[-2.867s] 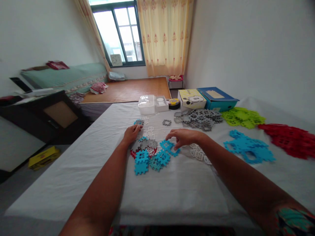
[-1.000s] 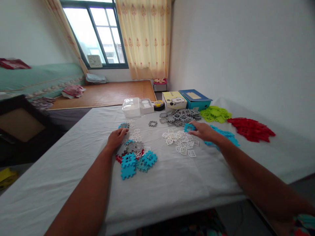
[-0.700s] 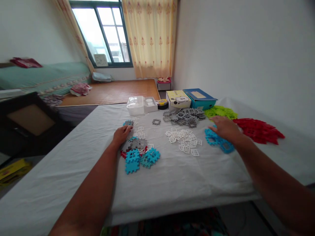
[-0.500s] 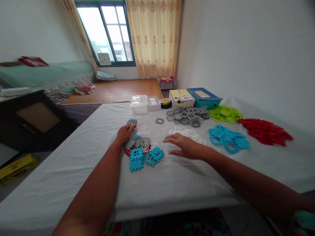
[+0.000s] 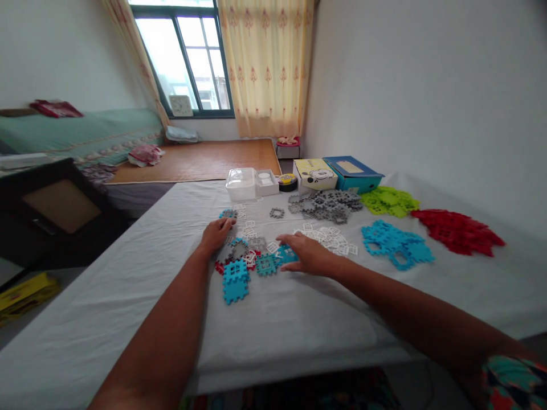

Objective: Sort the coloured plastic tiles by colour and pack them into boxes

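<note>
My left hand rests at the left edge of the mixed pile, fingers curled and pressed together; what is under them, if anything, is hidden. Just beyond its fingertips lies a small blue and grey piece. My right hand has its thumb and fingers around a blue notched plastic square, which it partly covers. Touching that square is a teal notched square. Nearer me lie joined blue squares. Between the hands are a grey ring piece, red pieces and white frames.
Beyond my right hand lie white frames and a grey heap. Blue, green and red heaps are at right. Behind stand a clear box, a tape roll, a yellow box and a blue box.
My right hand has moved left onto the blue square. The teal and blue squares have shifted away from me and right, off the pile. My left hand has barely moved.
</note>
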Available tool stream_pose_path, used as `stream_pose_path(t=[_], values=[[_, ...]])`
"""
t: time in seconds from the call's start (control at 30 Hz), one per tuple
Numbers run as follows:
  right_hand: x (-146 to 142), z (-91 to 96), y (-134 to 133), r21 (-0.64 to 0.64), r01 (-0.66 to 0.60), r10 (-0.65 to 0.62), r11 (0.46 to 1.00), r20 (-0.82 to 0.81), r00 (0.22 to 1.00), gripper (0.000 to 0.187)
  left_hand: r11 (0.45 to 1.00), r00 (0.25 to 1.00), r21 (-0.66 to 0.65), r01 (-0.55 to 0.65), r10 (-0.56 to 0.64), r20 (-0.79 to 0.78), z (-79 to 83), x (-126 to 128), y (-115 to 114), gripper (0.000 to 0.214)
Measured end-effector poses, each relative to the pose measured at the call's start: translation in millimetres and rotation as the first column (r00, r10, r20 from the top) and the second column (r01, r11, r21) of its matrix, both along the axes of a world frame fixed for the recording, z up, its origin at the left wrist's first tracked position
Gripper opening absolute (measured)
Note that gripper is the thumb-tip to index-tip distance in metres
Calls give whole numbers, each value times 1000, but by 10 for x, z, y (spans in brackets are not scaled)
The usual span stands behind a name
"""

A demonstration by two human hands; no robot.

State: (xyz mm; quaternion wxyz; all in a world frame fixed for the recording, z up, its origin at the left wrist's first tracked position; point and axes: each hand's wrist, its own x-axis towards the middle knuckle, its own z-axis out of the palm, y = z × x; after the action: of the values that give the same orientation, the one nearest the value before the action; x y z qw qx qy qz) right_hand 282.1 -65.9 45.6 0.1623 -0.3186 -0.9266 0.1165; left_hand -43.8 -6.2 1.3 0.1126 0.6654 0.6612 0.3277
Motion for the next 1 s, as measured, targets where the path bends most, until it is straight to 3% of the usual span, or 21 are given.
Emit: stream_pose_path(t=[0.13, 0.27, 0.33, 0.37, 0.4, 0.47, 0.53, 0.6, 0.7, 0.8, 0.9, 1.0], values=[[648, 167, 94, 58, 273, -273, 960, -13, 962, 51, 1000, 1000, -8, -1, 1, 20, 11, -3, -14, 50], [1566, 205, 300, 208, 600, -628, 773, 115, 769, 51, 1000, 1000, -9, -9, 9, 8, 36, 17, -26, 49], [1842, 163, 379, 281, 655, -706, 701, 150, 692, 51, 1000, 1000, -3, -18, 18, -1, 45, 32, -27, 48], [1885, 140, 397, 305, 649, -707, 697, 136, 694, 52, 1000, 1000, 0, -19, 19, -5, 49, 39, -27, 48], [1857, 123, 397, 314, 621, -676, 718, 105, 729, 52, 1000, 1000, 3, -18, 19, -10, 51, 46, -28, 48], [1605, 112, 341, 278, 485, -512, 829, 29, 859, 51, 1000, 1000, 5, -17, 17, -21, 54, 57, -33, 48], [1171, 124, 226, 189, 265, -265, 945, -28, 964, 46, 1000, 999, 1, -18, 18, -29, 53, 62, -41, 49], [676, 133, 89, 107, 38, -33, 993, -45, 998, 42, 1000, 999, -1, -20, 19, -29, 49, 60, -48, 49], [46, 90, -84, 54, -152, 152, 987, 12, 988, 46, 1000, 999, -3, -14, 14, -29, 40, 47, -44, 49], [-319, 2, -183, 100, -158, 144, 982, 128, 981, 50, 1000, 1000, -8, -2, 2, -19, 36, 27, -22, 50], [-424, -25, -241, 167, -178, 146, 970, 190, 971, 47, 1000, 1000, -15, 2, -2, -20, 39, 9, 1, 51], [-269, 43, -245, 186, -170, 144, 968, 143, 979, 47, 1000, 1000, -24, 1, -2, -30, 48, -6, 11, 52]])
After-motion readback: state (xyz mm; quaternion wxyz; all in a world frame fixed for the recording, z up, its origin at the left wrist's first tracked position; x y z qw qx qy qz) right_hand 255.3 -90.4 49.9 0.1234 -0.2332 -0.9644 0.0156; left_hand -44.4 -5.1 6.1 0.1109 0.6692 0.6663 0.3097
